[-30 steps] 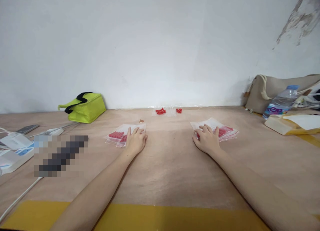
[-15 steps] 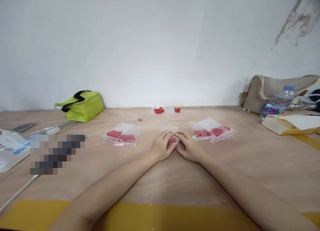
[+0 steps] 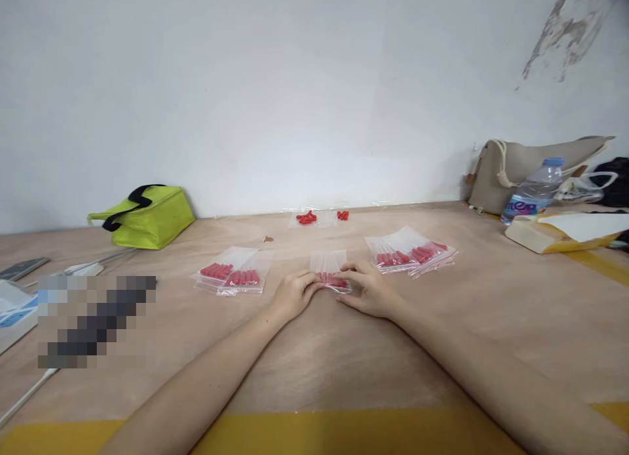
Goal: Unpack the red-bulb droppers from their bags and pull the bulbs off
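Observation:
A small clear zip bag [image 3: 328, 261] lies flat before me, several short red tubes [image 3: 325, 277] lined up inside along its near edge. My left hand [image 3: 293, 294] pinches the bag's near left corner between thumb and fingers. Over the bag's right side is my right hand [image 3: 369, 291], its thumb and forefinger apart and the fingertips reaching the red tubes. Whether those fingertips press on the plastic, I cannot tell. To the left lie overlapping filled bags [image 3: 249, 261]; to the right, a fanned stack of similar filled bags [image 3: 403, 240].
Loose red tubes [image 3: 306, 217] rest on clear plastic by the wall, with a smaller red heap [image 3: 343, 216] beside them. A lime-green bag [image 3: 154, 220] stands at the back left. At the right are a water bottle [image 3: 533, 189], a beige bag [image 3: 484, 179] and a yellow-edged envelope [image 3: 535, 235].
My hands have drawn apart from touching fingertips. The left hand has moved left and down to the bag's corner, so more of the bag and its tubes shows. The view has shifted slightly.

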`<state>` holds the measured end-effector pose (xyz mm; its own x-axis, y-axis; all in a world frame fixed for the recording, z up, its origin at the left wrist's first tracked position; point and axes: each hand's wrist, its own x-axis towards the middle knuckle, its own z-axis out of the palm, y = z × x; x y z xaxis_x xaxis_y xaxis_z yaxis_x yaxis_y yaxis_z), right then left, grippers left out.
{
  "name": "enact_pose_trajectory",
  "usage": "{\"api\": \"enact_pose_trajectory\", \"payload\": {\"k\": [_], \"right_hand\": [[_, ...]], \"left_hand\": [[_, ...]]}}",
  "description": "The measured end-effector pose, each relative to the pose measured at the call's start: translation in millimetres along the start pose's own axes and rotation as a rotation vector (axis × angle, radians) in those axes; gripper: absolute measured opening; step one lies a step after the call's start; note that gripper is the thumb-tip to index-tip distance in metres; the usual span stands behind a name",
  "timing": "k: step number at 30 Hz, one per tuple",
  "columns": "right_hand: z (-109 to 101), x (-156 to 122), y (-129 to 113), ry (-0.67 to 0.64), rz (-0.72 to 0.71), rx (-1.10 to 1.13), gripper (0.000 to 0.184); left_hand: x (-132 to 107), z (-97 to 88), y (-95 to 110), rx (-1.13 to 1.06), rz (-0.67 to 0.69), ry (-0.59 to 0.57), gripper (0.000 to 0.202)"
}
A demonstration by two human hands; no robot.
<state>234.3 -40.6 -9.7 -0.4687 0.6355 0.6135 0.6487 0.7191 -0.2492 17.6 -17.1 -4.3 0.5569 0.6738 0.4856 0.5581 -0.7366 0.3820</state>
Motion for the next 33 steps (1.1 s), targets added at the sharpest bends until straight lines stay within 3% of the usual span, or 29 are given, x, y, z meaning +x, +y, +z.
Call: {"api": "enact_pose_trajectory", "payload": {"k": [3, 5, 8, 10, 13, 21, 27, 33], "right_hand": [[0.8, 3.1, -2.4, -0.010, -0.088, -0.173, 0.019], [1.6, 4.9, -3.0, -0.030, -0.121, -0.257, 0.020], [1.8, 6.1, -2.7, -0.018, -0.029, -0.256, 0.019], [1.5, 6.2, -2.1, 0.007, 0.082, -0.169, 0.016], [1.6, 6.6, -1.2, 0.018, 0.193, -0.021, 0.013], [3.1, 8.3, -2.4, -0.010, 0.250, -0.008, 0.013], [0.8, 8.5, -5.8, -0.008, 0.229, -0.060, 0.014], [1.8, 9.0, -3.9, -0.013, 0.097, -0.091, 0.013]], "left_hand": [[0.0, -0.8, 3.0, 0.005, -0.018, 0.011, 0.024], [-0.7, -1.5, 4.3, 0.004, -0.009, 0.018, 0.022], [-1.4, -1.0, 4.5, 0.014, 0.048, 0.009, 0.026], [-1.2, 0.8, 3.5, 0.032, 0.083, 0.012, 0.031], [-0.1, 4.0, 2.0, 0.045, 0.099, 0.052, 0.024], [4.3, -0.6, 11.0, -0.108, -0.030, -0.011, 0.026], [7.0, -0.2, 10.6, -0.088, -0.092, -0.001, 0.023], [8.3, 2.9, 11.3, -0.069, -0.126, 0.016, 0.020]]}}
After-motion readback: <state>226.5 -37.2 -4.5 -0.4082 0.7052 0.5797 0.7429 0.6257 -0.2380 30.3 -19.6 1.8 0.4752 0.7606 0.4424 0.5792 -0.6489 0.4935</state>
